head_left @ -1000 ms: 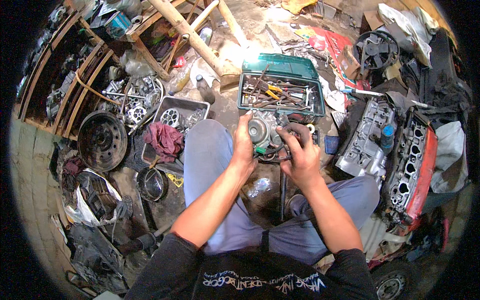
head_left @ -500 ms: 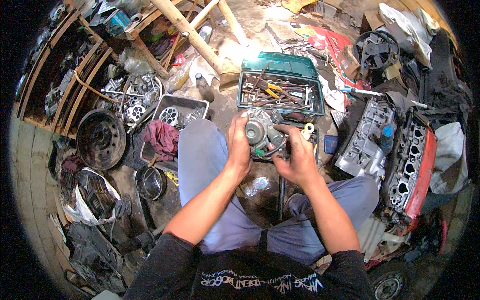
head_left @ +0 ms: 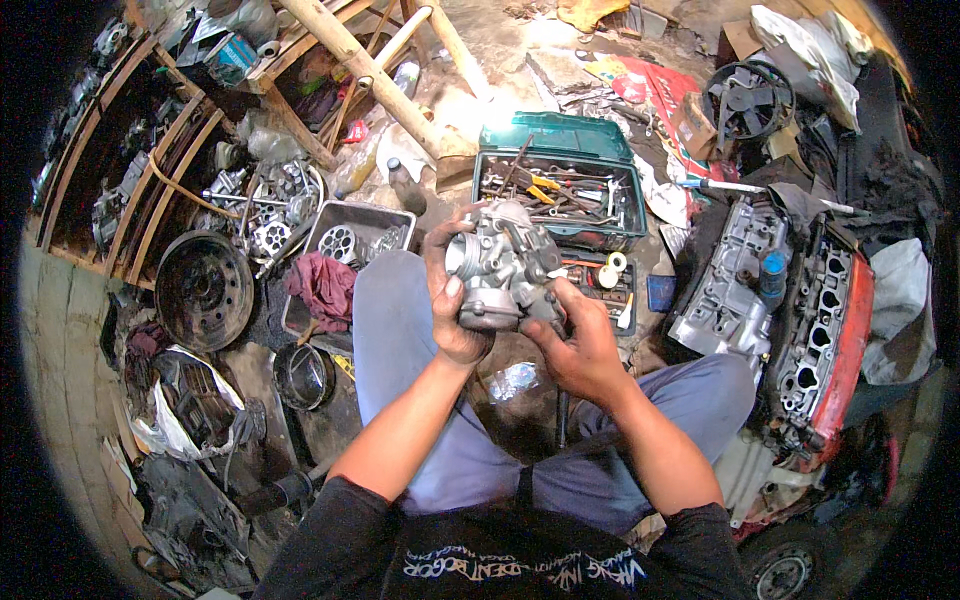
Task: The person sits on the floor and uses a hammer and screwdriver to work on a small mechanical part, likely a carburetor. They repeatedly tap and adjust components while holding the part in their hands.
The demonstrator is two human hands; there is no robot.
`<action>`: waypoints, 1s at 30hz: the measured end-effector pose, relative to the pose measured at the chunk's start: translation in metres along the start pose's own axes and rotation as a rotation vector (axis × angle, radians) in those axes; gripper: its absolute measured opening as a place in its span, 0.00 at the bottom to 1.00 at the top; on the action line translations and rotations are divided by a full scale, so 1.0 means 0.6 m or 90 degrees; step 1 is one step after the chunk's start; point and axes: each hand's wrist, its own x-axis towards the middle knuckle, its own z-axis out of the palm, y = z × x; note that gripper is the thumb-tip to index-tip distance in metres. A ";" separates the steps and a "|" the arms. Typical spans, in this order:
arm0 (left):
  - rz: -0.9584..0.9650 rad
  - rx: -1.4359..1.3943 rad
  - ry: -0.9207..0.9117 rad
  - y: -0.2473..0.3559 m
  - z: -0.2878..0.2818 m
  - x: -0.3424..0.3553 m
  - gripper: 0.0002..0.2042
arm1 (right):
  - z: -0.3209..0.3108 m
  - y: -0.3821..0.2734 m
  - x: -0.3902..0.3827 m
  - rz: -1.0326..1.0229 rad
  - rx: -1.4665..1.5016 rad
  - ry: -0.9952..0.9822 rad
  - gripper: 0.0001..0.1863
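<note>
A grey metal carburetor (head_left: 503, 258) is held up between both hands, above my lap. My left hand (head_left: 456, 325) is wrapped round its left side, with the thumb on the near face beside a round opening. At the lower right of the carburetor, the thumb and fingers of my right hand (head_left: 582, 338) grip a dark part of the body; some fingertips are hidden behind it. Just beyond stands a green toolbox (head_left: 634, 190) with its lid up, full of wrenches, screwdrivers and pliers. A tool tray (head_left: 625, 298) with white tape rolls sits nearer, partly covered by my right hand.
To the right lie a grey engine cover (head_left: 722, 275) and a red-sided cylinder head (head_left: 848, 345). On the left are a metal tray (head_left: 408, 228) with a maroon rag (head_left: 322, 290), a steel wheel rim (head_left: 203, 290) and a black round bowl (head_left: 303, 375). Wooden poles (head_left: 375, 85) lean behind.
The carburetor has been turned over, so its side and round opening now face me. My left hand has shifted left and down; my right hand has moved slightly lower.
</note>
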 end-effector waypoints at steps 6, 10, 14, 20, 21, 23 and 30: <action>-0.068 0.064 -0.058 0.014 0.001 0.015 0.37 | 0.003 0.010 -0.010 -0.044 0.016 0.034 0.24; -0.165 0.060 -0.096 0.026 -0.006 0.022 0.41 | -0.004 0.012 -0.015 -0.057 -0.062 0.027 0.23; -0.273 0.052 -0.078 0.030 -0.016 0.017 0.39 | -0.006 0.016 -0.020 -0.069 -0.130 0.010 0.22; -0.252 0.144 -0.043 0.029 -0.026 0.014 0.32 | -0.008 -0.001 -0.020 -0.035 -0.206 -0.015 0.19; -0.251 0.133 -0.035 0.031 -0.024 0.013 0.30 | -0.011 -0.007 -0.016 -0.031 -0.210 -0.020 0.18; -0.249 0.104 -0.022 0.026 -0.021 0.010 0.27 | -0.011 -0.009 -0.016 -0.025 -0.201 -0.021 0.18; -0.283 0.016 0.055 0.017 -0.016 0.018 0.20 | -0.007 0.008 -0.005 -0.021 -0.043 -0.012 0.18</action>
